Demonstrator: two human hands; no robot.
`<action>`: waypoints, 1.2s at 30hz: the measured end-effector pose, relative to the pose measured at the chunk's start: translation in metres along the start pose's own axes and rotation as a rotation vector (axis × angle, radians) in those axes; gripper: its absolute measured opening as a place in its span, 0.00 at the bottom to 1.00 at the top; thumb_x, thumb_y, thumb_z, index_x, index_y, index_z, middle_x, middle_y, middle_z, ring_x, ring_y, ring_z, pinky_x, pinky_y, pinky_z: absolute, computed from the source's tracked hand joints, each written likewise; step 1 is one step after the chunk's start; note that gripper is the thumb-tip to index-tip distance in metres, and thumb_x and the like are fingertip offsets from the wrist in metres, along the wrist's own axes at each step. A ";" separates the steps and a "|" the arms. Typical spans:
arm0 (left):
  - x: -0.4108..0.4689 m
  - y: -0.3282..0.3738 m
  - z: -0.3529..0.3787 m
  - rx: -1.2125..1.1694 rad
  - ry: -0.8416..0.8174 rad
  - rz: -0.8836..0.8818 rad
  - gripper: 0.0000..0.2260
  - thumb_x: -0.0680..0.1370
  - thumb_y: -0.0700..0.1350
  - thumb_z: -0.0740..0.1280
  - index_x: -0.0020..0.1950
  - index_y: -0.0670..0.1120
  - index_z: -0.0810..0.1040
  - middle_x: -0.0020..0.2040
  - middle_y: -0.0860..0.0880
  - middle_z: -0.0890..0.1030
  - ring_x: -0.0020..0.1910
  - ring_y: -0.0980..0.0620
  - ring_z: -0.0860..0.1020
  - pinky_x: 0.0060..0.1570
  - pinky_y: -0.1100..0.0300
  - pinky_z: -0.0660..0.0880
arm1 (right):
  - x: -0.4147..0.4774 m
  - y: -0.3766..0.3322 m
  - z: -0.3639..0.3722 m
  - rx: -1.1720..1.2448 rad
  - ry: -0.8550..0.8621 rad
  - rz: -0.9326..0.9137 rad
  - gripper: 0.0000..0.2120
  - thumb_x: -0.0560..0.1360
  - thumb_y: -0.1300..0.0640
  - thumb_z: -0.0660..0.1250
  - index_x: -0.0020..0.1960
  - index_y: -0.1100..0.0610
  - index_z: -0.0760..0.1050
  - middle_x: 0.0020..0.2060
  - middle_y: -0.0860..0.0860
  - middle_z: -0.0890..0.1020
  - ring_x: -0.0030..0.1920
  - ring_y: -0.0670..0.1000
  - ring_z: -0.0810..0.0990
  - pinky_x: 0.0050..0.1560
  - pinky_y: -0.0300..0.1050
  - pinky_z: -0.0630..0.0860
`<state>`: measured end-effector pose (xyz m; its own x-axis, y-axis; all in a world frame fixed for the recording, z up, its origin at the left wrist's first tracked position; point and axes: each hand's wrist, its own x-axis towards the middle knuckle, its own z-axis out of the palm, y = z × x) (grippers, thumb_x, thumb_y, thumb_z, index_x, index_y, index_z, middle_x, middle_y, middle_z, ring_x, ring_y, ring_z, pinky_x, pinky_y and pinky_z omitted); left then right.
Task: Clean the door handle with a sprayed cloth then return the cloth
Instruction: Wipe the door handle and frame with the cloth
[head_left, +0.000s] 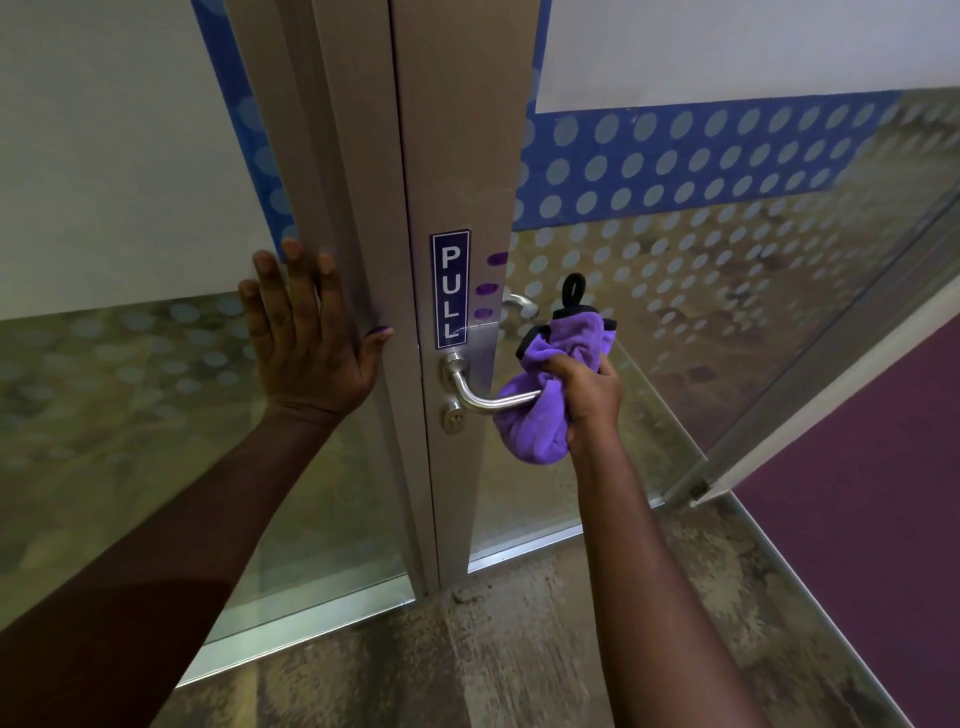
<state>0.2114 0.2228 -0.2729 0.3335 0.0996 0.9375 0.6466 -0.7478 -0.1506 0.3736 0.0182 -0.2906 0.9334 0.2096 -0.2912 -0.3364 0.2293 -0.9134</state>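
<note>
While my right hand (589, 397) grips the purple cloth (540, 410) closed around the free end of the handle (480, 397), my left hand (306, 338) lies open and flat against the door frame (343, 208), fingers spread. Cloth bunches above and below my right fist, its black loop (574, 288) standing upright above it. Left of that fist, a keyhole (453, 415) sits under the handle's base, a PULL sign (450, 288) above.
</note>
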 end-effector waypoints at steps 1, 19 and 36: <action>0.000 0.000 0.000 0.002 -0.002 -0.001 0.37 0.79 0.61 0.54 0.78 0.39 0.45 0.71 0.31 0.60 0.78 0.42 0.38 0.77 0.47 0.38 | 0.001 -0.002 -0.002 0.010 -0.021 0.015 0.14 0.62 0.70 0.76 0.44 0.58 0.82 0.34 0.53 0.83 0.32 0.51 0.80 0.32 0.40 0.78; 0.002 0.003 -0.002 0.033 -0.010 0.023 0.38 0.79 0.61 0.53 0.76 0.33 0.50 0.66 0.26 0.67 0.67 0.27 0.59 0.77 0.45 0.40 | -0.030 0.032 0.027 0.084 0.283 -0.165 0.14 0.68 0.58 0.74 0.47 0.50 0.70 0.48 0.55 0.81 0.46 0.57 0.82 0.47 0.53 0.79; 0.002 0.003 -0.004 0.053 -0.027 0.029 0.37 0.79 0.61 0.53 0.78 0.36 0.47 0.67 0.27 0.67 0.71 0.27 0.56 0.77 0.46 0.39 | -0.082 0.072 0.081 -0.016 0.411 -0.361 0.18 0.70 0.73 0.67 0.57 0.68 0.66 0.53 0.63 0.72 0.51 0.61 0.75 0.55 0.56 0.75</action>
<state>0.2109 0.2181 -0.2702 0.3703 0.0965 0.9239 0.6713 -0.7152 -0.1943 0.2631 0.0946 -0.3095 0.9621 -0.2694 -0.0427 0.0134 0.2029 -0.9791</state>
